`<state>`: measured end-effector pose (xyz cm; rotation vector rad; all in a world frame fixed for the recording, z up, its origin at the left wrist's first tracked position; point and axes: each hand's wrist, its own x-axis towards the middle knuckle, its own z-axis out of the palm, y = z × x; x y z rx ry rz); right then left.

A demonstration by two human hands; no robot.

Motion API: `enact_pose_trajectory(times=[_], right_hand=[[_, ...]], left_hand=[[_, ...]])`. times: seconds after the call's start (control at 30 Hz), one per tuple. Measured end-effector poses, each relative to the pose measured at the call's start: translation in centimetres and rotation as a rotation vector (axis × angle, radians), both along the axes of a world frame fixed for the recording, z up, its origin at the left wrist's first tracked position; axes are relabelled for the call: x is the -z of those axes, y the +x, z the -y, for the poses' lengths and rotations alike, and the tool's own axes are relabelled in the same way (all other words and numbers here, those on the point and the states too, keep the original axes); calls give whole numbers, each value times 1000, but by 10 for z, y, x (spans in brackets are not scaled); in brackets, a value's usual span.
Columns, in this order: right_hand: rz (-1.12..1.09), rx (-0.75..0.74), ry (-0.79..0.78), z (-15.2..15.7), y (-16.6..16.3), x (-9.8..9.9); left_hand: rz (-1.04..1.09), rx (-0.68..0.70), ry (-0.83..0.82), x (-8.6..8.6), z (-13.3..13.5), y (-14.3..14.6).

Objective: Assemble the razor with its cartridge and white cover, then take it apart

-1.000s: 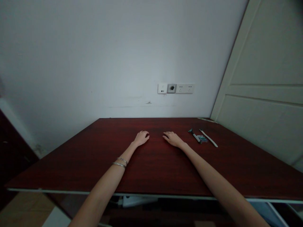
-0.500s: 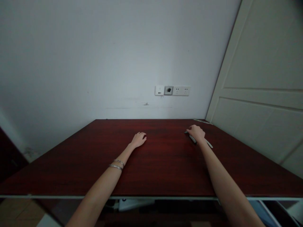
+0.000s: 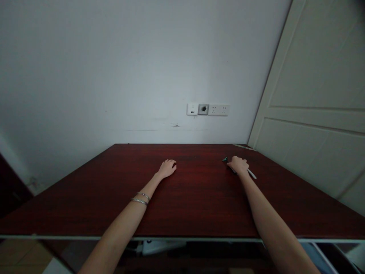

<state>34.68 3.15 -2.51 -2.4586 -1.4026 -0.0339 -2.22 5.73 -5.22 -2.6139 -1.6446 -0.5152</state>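
My left hand lies palm down on the dark red tabletop, fingers loosely spread and the thumb apart, with nothing in it. Farther right, my right hand is low over the table, its fingers curled down around a slim dark object. The far tip of that object sticks out ahead of the fingers, and a bit of its dark shaft shows beneath them; the hand hides the rest, so its kind is unclear. Just right of the wrist, a thin white stick-like thing lies on the table, partly covered by the hand.
Behind the table rises a pale wall with a row of sockets. A cream panelled door stands along the right side. A thin pale strip lies at the far right corner. Below the front edge, a shelf holds a white object.
My right hand has shifted slightly right and back toward me, uncovering the far tip of the dark object and covering more of its shaft. My left hand stays put.
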Motion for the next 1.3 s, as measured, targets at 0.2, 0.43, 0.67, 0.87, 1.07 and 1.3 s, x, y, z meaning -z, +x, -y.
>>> enact_pose_trajectory(times=[0.2, 0.43, 0.67, 0.87, 1.07, 1.3], right_hand=[[22, -18, 8, -1, -4, 1], [-46, -29, 119, 2, -13, -13], [-334, -210, 360, -4, -51, -24], [-599, -518, 376, -12, -100, -8], [-647, -515, 306, -7, -129, 10], [-874, -485, 216, -9, -152, 15]], left_hand=[[0, 5, 3, 1, -1, -1], [6, -3, -12, -1, 0, -1], [5, -10, -14, -2, 2, -1], [7, 2, -1, -1, 1, -1], [12, 3, 10, -1, 2, -1], [78, -64, 25, -13, 8, 10]])
